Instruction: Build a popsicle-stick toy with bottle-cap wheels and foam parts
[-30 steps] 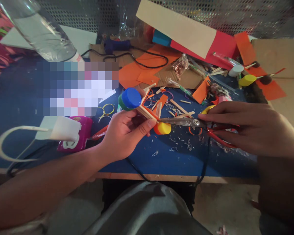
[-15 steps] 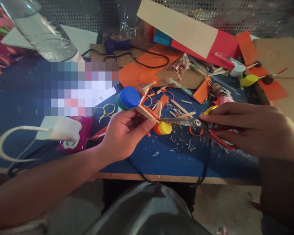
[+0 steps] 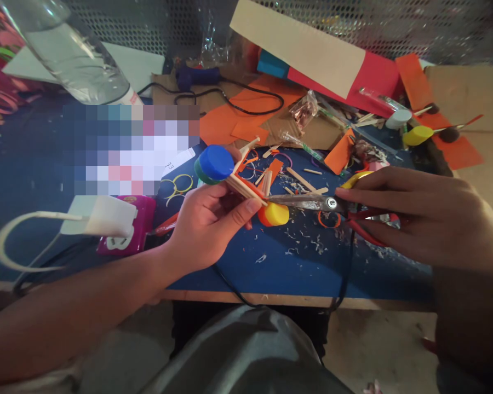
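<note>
My left hand [image 3: 209, 224] is closed on a small craft stick model [image 3: 248, 189], made of wooden sticks with orange pieces between them. A blue bottle cap [image 3: 217, 162] sits at the model's left end, with a green one under it. Beneath its right end shows a yellow cap [image 3: 276, 214] with an orange one beside it. In my right hand [image 3: 419, 213] is a pair of scissors [image 3: 312, 202] with yellow and red handles. The scissor tips reach the model's right end, close to my left thumb; whether they grip anything there is too small to tell.
On the blue table [image 3: 263, 268] lie loose craft sticks [image 3: 302, 179], rubber bands [image 3: 183, 183] and white shavings. A pink power socket [image 3: 148, 219] with a white charger [image 3: 102, 214] stands left, below a large bottle [image 3: 78, 60]. Behind are a glue gun [image 3: 197, 75], orange sheets and cardboard.
The scissor handles have come closer together in my right hand, and the blades look more nearly closed. My left hand and the model have hardly moved.
</note>
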The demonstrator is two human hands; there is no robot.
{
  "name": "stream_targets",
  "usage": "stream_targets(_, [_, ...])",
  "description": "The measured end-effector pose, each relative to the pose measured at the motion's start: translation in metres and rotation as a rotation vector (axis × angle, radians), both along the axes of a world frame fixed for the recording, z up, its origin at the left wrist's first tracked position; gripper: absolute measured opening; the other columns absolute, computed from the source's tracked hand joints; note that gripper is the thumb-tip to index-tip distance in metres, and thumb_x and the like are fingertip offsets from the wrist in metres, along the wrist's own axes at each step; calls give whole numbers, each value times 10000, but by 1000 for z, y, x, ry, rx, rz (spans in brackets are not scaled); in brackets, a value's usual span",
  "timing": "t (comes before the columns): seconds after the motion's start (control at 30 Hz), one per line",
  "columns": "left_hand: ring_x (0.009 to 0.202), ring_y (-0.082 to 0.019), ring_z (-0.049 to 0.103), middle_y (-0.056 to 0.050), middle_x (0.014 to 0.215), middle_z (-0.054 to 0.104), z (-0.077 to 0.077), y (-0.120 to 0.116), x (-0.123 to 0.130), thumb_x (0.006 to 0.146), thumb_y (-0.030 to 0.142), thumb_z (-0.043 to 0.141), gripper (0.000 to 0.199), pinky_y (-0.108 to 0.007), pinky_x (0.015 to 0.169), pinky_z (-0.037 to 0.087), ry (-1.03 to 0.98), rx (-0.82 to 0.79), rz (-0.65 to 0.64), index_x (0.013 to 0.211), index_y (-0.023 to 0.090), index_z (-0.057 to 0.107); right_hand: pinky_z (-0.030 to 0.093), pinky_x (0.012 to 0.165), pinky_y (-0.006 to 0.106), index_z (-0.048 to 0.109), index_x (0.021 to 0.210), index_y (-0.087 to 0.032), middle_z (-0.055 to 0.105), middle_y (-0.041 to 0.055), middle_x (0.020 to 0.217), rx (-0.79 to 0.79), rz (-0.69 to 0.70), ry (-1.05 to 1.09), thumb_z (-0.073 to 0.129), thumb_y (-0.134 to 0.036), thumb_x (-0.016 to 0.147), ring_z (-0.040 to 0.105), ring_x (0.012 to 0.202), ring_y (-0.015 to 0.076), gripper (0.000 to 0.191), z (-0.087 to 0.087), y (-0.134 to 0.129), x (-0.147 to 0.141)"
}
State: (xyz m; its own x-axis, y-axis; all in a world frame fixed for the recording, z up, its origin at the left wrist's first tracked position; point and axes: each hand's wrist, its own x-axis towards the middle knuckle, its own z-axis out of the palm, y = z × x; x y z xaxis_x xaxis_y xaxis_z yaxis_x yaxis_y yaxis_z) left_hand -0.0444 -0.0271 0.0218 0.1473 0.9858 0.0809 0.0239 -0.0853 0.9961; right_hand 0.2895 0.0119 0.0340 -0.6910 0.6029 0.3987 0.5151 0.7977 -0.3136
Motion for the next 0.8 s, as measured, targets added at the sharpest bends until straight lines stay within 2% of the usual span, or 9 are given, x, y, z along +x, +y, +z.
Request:
stream_targets(0.2, [607,-133,690,6,715,729,-1,0,-2,940,467,863,297,-268,591,636,9,25,-6,886,196,754,632,755,252,733,1468,-408,799,21,1176,4,-10,-7,745,-196,983,793,893,156,529,1,0,0])
stream_targets(0.4, [620,-136,689,8,729,728,-1,0,-1,936,443,866,268,-276,594,626,2,26,-13,894,202,757,651,720,263,632,1551,-515,811,-19,1152,13,5,3,726,-204,998,804,853,162,641,1,1,-2])
stream_targets(0.6, [608,-129,688,17,716,721,0,0,-1,940,395,856,222,-266,595,634,3,32,-12,891,205,751,656,738,272,608,1574,-515,810,-10,1156,36,5,-8,726,-203,1008,808,871,169,657,1,1,-1])
stream_targets(0.8, [593,-136,677,9,706,727,2,0,-1,901,523,886,349,-275,580,645,2,26,-4,888,205,742,650,765,275,701,1500,-450,798,12,1141,-25,15,54,771,-200,971,785,875,164,589,0,3,-3])
